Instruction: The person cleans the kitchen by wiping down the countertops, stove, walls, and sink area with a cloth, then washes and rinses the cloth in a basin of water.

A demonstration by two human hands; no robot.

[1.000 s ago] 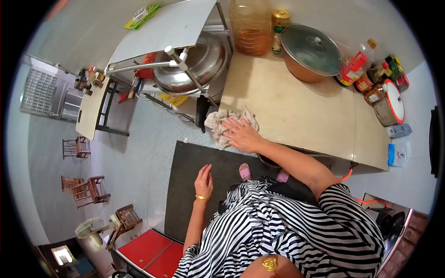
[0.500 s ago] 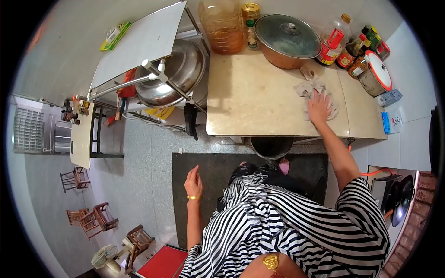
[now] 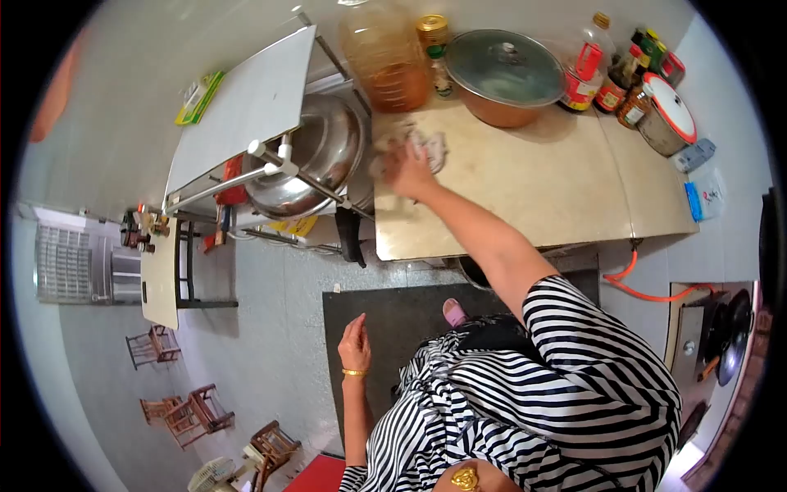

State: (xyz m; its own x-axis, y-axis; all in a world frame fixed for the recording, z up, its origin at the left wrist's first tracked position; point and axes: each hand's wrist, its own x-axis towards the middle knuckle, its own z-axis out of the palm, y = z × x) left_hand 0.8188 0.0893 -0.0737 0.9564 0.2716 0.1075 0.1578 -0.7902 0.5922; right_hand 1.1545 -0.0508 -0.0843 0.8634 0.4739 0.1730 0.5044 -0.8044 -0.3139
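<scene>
My right hand (image 3: 407, 170) presses a crumpled, pale cloth (image 3: 433, 151) onto the left part of the beige tabletop (image 3: 525, 189); both are a little blurred. Just beyond the cloth stand a large plastic jug of amber liquid (image 3: 399, 86) and a small green-labelled bottle (image 3: 441, 78). A brown pot with a glass lid (image 3: 507, 113) is to the right of them. My left hand (image 3: 355, 348), with a gold bracelet at the wrist, hangs over the dark floor mat. It touches nothing, and its fingers are extended close together.
A metal rack with a large steel basin (image 3: 307, 156) adjoins the table's left side. Sauce bottles (image 3: 613, 88) and a red-rimmed pot (image 3: 666, 119) stand at the table's right. An orange hose (image 3: 631, 275) hangs below. Wooden chairs (image 3: 197, 414) and a fan are at lower left.
My right hand and the cloth went from the table's front left corner to its right part, then back to the left near the jug. My left hand stays low, holding nothing.
</scene>
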